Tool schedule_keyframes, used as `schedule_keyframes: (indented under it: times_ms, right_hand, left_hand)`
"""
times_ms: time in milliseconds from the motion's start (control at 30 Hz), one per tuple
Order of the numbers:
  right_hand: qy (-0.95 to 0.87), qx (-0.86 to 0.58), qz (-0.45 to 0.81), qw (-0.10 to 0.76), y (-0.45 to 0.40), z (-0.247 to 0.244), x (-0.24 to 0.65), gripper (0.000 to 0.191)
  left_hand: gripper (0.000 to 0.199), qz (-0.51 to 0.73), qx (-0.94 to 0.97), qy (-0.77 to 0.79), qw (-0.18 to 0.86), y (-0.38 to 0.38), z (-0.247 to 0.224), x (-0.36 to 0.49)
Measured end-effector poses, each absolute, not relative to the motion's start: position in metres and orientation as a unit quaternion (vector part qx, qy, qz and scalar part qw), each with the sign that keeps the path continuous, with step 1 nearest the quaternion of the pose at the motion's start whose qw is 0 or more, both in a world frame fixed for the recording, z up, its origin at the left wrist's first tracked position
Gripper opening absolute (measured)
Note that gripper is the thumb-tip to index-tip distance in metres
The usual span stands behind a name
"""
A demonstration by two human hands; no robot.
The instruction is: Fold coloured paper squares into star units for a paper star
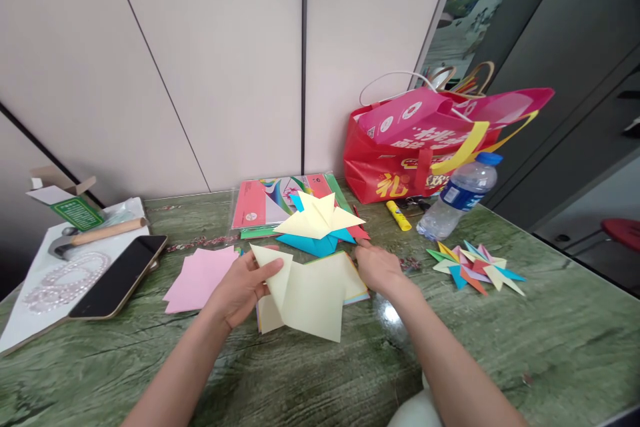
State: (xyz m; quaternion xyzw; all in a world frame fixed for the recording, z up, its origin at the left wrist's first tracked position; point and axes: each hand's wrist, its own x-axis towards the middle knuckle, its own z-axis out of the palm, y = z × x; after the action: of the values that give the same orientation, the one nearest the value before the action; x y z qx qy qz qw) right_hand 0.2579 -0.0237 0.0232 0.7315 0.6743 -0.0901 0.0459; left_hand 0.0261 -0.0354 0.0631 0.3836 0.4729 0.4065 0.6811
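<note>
The cream sheet partly hides the paper stack beneath it.

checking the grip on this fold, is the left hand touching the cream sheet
Touching. The head view shows it: the left hand holds the cream sheet at its folded left side, the thumb lying across its front.

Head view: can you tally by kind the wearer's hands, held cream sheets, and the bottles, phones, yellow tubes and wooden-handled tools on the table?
Hands: 2 (left hand, right hand)
Cream sheet, held: 1
Bottle: 1
Phone: 1
Yellow tube: 1
Wooden-handled tool: 1
Total: 7
</note>
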Motion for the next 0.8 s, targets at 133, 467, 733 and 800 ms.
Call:
schedule_keyframes:
  times_ms: [133,467,733,800]
  right_hand:
    - [0.687,0.72,-0.09,0.041,-0.022,0.024,0.259,0.028]
    - [0.668,0.736,-0.098,0.049,-0.025,0.032,0.268,0.032]
    - [0.692,0.714,-0.103,0.019,-0.018,0.02,0.27,0.038]
    - [0.687,0.72,-0.098,0.014,-0.017,0.017,0.271,0.037]
  left_hand:
    - [0.028,0.392,0.397,0.458,0.692,-0.036,0.065,0.026]
    - [0.026,0.37,0.404,0.447,0.707,-0.037,0.065,0.027]
    - [0.026,0.374,0.398,0.451,0.706,-0.037,0.064,0.029]
    - [0.026,0.375,0.398,0.446,0.708,-0.037,0.063,0.028]
